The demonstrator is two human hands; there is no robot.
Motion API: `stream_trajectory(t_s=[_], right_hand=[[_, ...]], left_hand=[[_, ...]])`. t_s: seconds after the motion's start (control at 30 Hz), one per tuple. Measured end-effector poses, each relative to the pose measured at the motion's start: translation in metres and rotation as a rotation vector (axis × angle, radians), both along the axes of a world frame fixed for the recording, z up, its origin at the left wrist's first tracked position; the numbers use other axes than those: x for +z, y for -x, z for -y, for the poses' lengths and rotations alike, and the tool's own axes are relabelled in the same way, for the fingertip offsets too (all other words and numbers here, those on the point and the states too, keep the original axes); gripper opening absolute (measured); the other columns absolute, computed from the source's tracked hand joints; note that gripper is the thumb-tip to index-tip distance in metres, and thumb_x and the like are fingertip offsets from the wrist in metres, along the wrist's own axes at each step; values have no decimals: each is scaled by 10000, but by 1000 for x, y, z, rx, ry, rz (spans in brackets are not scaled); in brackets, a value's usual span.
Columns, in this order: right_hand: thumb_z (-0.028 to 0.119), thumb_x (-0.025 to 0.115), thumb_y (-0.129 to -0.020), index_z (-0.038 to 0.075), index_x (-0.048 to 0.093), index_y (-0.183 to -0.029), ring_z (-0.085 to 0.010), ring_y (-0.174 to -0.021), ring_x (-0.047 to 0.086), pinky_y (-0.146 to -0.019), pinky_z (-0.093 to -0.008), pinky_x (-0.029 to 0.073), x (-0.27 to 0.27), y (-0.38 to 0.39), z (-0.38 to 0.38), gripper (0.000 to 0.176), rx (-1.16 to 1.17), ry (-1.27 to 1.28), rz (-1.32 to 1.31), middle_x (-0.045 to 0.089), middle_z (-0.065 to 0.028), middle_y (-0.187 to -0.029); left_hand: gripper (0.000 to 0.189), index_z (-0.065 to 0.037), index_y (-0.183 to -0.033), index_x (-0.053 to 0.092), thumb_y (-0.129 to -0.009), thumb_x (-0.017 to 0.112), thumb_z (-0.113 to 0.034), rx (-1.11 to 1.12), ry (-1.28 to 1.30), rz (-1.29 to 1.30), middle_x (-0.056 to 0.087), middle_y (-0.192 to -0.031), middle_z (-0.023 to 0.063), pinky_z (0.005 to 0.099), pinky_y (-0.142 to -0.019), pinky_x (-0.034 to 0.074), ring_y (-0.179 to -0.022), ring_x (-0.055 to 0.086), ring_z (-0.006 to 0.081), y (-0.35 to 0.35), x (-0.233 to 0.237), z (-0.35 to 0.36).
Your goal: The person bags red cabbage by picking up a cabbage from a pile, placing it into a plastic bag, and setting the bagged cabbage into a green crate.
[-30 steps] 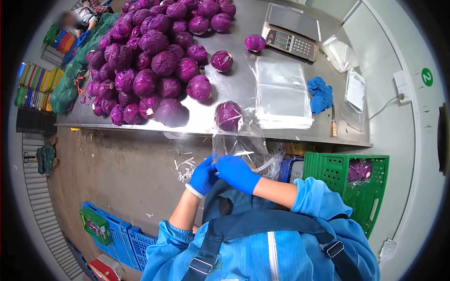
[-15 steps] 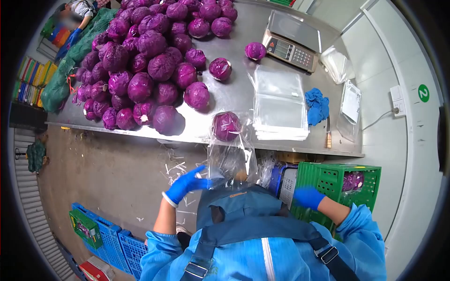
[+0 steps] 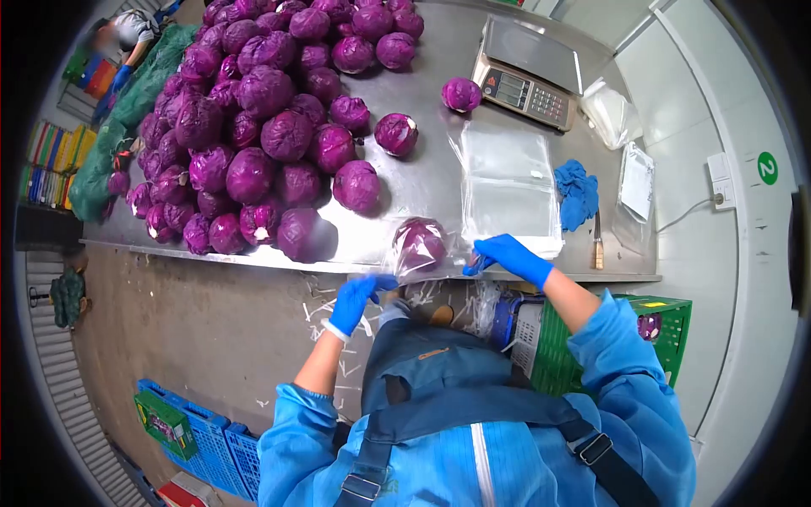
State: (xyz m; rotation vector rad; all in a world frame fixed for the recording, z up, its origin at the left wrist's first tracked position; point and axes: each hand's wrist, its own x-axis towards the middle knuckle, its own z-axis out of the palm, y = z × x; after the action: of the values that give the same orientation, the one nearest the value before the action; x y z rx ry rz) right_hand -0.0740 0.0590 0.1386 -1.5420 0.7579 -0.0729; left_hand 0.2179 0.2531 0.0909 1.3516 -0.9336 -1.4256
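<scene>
A red cabbage [image 3: 420, 242] sits at the table's front edge inside a clear plastic bag [image 3: 404, 269]. My left hand [image 3: 359, 301], in a blue glove, is closed on the near left side of the bag, its fingertips slightly blurred. On the other side, my right hand [image 3: 509, 258], gloved too, pinches the bag's right edge. Just behind the right hand lies a stack of flat clear bags [image 3: 508, 182]. A big heap of red cabbages [image 3: 262, 89] covers the left of the table, with a few loose ones nearer the bagged one.
A digital scale [image 3: 528, 80] stands at the back right of the metal table [image 3: 414, 182]. Blue gloves [image 3: 576, 194] and a brush [image 3: 597, 245] lie right of the bags. Below is a green crate [image 3: 564, 342]. Another person [image 3: 131, 38] is at the far left.
My right hand has risen from beside the crate to the bag. The left hand has moved slightly up and right. The bag's loose end, hanging toward me before, is now drawn up by the cabbage.
</scene>
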Motion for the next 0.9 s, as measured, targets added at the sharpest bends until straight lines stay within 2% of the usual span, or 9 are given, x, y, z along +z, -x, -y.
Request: stream_trajectory(t_s=[0.07, 0.23, 0.27, 0.33, 0.4, 0.53, 0.73, 0.8, 0.9], right_hand=[[330, 492, -947, -16, 670, -809, -221, -757, 680, -729, -300, 532, -15, -17, 20, 413, -252, -347, -153, 686, -152, -833], [274, 513, -941, -19, 608, -781, -226, -584, 634, -576, -316, 511, -55, -21, 19, 346, -716, -114, -50, 630, -133, -667], [263, 531, -924, -15, 610, -829, -262, -711, 636, -651, -358, 496, -15, -30, 13, 303, -584, 554, -255, 632, -162, -752], [274, 554, -895, 29, 619, -880, -309, -855, 611, -755, -409, 461, 21, -52, 0, 254, -412, 1068, -76, 632, -171, -869], [317, 573, -867, 87, 633, -978, -292, -1011, 574, -874, -432, 431, 39, -90, -13, 262, 428, 959, -239, 624, -146, -1042], [384, 726, -690, 197, 502, -1281, -330, -1273, 375, -983, -507, 373, 10, -128, -13, 659, 588, 1056, -195, 409, -89, -1399], [356, 782, -621, 201, 462, -1326, -371, -1283, 341, -967, -490, 393, -16, -115, -5, 789, 505, 990, -275, 336, -89, -1449], [354, 788, -612, 199, 455, -1334, -375, -1274, 350, -970, -484, 399, -17, -114, -4, 810, 495, 989, -270, 335, -90, -1448], [351, 797, -604, 191, 446, -1342, -384, -1263, 358, -983, -477, 402, -22, -111, -6, 832, 444, 923, -251, 332, -89, -1449]], left_hand=[[515, 6, -1047, 647, -997, 362, -420, 129, -200, -95, 671, -858, 83, 250, -545, 431, -704, 604, 139, 0, -7, 18], [556, -25, -1092, 615, -982, 342, -496, 269, -401, -485, 623, -711, 33, 201, -411, 288, -519, 492, 73, 10, -50, 32], [563, -26, -1101, 613, -982, 336, -501, 287, -390, -559, 625, -713, 32, 196, -417, 288, -525, 497, 74, 13, -36, 34], [562, -13, -1098, 612, -984, 337, -489, 254, -368, -598, 642, -740, 44, 191, -434, 297, -554, 521, 81, 10, -52, 27], [563, -3, -1096, 611, -985, 338, -482, 287, -385, -636, 646, -751, 52, 195, -442, 308, -569, 534, 87, 13, -37, 31], [479, 9, -1077, 610, -979, 408, -414, 522, -500, -732, 658, -771, 77, 230, -512, 440, -638, 604, 138, 20, -30, 41], [354, -32, -1208, 534, -865, 587, -103, 794, -102, 40, 624, -1047, 114, 269, -717, 482, -833, 605, 166, 6, -37, 44], [424, -27, -1260, 505, -856, 587, -124, 424, 156, 666, 548, -1221, 169, 360, -903, 444, -1054, 566, 254, -7, 3, 53], [540, -38, -1372, 399, -884, 568, -198, -93, 275, 724, 438, -1348, 245, 427, -1016, 369, -1198, 469, 392, 2, 1, 81]])
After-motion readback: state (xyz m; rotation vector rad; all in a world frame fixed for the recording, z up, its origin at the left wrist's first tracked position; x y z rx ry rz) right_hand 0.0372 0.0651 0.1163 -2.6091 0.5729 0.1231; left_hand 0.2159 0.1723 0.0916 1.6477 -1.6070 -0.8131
